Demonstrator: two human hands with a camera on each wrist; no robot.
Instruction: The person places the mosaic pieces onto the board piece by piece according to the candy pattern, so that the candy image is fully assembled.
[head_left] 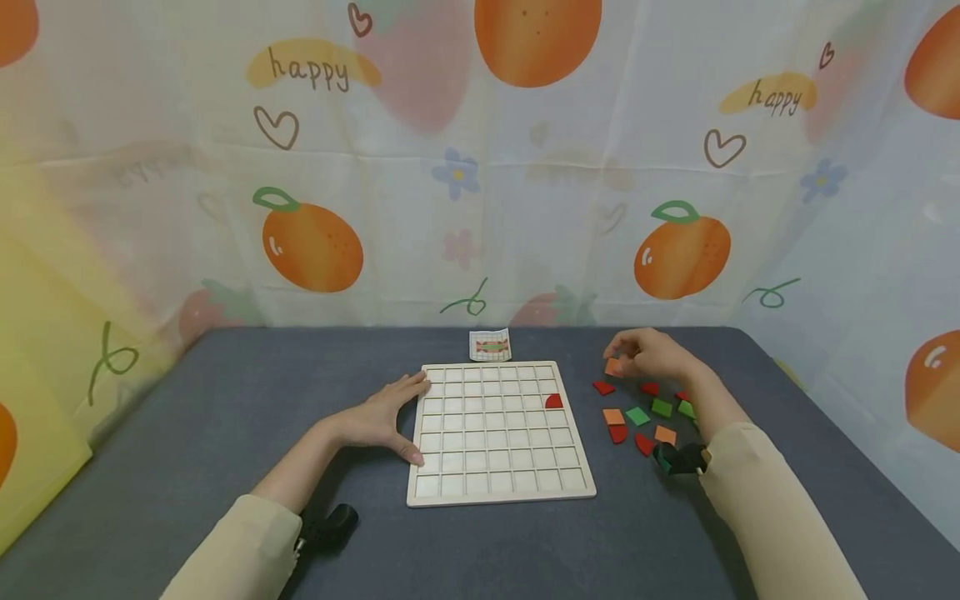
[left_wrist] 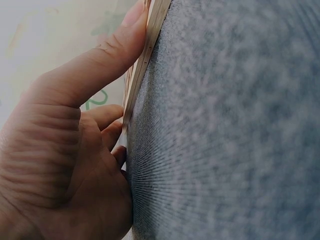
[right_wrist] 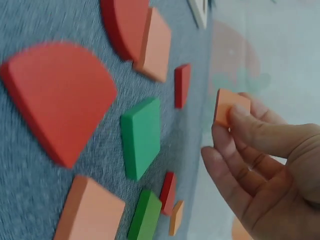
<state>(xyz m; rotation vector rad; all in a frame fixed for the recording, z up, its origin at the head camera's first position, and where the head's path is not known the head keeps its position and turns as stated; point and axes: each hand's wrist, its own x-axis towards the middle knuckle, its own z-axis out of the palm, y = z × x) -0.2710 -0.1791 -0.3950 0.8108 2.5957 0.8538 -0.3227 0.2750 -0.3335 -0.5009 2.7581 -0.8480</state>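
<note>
A pale gridded board [head_left: 495, 437] lies on the dark table with one red quarter-round piece [head_left: 554, 402] in a cell near its right edge. My left hand [head_left: 378, 417] rests along the board's left side, thumb and fingers spread; in the left wrist view the thumb [left_wrist: 107, 65] touches the wooden edge [left_wrist: 145, 65]. Right of the board, my right hand [head_left: 651, 354] pinches an orange square tile [right_wrist: 231, 107] between thumb and fingers, raised above the table. Beneath and in front of it lie loose red, green and orange pieces, among them a green tile [right_wrist: 141, 137] and a red quarter-round [right_wrist: 60, 97].
A small card [head_left: 490, 345] printed with a coloured grid pattern lies just behind the board. Patterned cloth [head_left: 480, 208] hangs behind the table. An orange tile [head_left: 613, 417] and a red piece [head_left: 618, 434] lie close together right of the board.
</note>
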